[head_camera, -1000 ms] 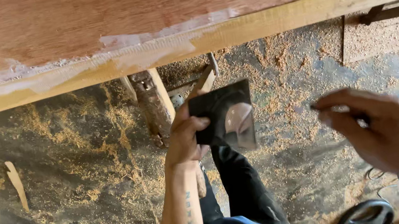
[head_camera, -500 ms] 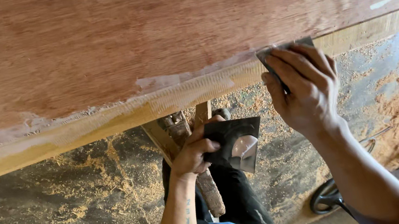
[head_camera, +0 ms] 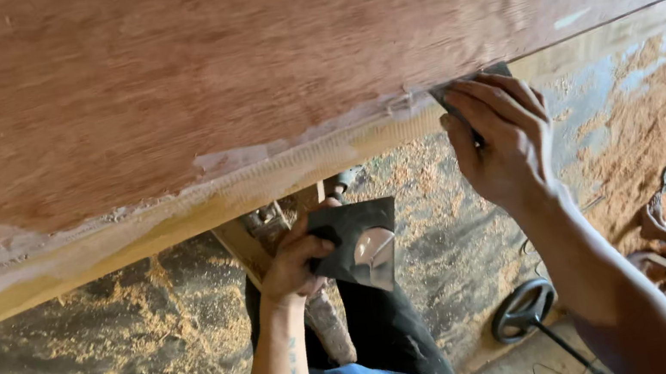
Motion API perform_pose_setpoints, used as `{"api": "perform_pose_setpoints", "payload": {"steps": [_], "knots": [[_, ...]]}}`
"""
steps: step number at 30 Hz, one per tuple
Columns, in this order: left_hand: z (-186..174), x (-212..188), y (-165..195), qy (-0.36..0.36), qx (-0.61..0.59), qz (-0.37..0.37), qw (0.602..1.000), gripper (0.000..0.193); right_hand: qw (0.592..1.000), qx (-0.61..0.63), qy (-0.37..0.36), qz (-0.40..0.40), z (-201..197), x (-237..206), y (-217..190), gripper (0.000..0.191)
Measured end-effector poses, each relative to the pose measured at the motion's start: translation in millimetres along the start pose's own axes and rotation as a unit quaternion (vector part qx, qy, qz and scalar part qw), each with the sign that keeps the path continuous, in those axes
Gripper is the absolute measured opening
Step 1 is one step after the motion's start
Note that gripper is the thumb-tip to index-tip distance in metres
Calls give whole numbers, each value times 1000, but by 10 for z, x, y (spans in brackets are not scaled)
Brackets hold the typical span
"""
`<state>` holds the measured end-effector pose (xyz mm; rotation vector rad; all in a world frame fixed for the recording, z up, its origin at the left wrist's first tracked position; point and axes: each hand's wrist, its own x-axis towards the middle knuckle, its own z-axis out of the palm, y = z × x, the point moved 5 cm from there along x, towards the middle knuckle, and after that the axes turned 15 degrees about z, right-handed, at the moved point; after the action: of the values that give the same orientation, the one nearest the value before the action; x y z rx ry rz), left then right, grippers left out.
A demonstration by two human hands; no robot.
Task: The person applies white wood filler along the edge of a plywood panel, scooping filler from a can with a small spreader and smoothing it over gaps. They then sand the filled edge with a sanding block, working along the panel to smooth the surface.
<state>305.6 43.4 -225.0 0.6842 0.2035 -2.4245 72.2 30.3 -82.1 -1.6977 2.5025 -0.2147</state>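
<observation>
Head view: our right hand [head_camera: 500, 142] has come up from mid-air and now presses a thin dark scraper blade [head_camera: 458, 91] against the pale filler seam [head_camera: 301, 144] on the reddish plywood panel [head_camera: 246, 60]. Our left hand [head_camera: 295, 257] keeps gripping the square black board [head_camera: 358, 240] below, so spreading has begun.

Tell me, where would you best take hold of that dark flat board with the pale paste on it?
By its near-left corner, as the left hand does now: thumb on top, fingers underneath. The dark flat board is thin and roughly square, so it suits a pinch across its thickness. The pale paste sits toward the lower right part, so coming from the left side likely keeps the hand out of it.
</observation>
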Motion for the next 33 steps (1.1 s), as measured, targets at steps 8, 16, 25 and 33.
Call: {"api": "perform_pose_setpoints", "payload": {"steps": [8, 16, 25, 33], "knots": [[15, 15, -191, 2, 31, 30, 999, 66, 1000, 18, 23, 4, -63, -18, 402, 17], [98, 219, -478, -38, 36, 129, 990, 61, 999, 34, 30, 1, 8, 2, 843, 17], [156, 453, -691, -3, 55, 201, 978, 58, 998, 57, -4, 14, -204, 74, 1059, 21], [143, 435, -793, -12, -5, 205, 979, 56, 994, 75, -71, 20, -324, 129, 928, 21]]}}
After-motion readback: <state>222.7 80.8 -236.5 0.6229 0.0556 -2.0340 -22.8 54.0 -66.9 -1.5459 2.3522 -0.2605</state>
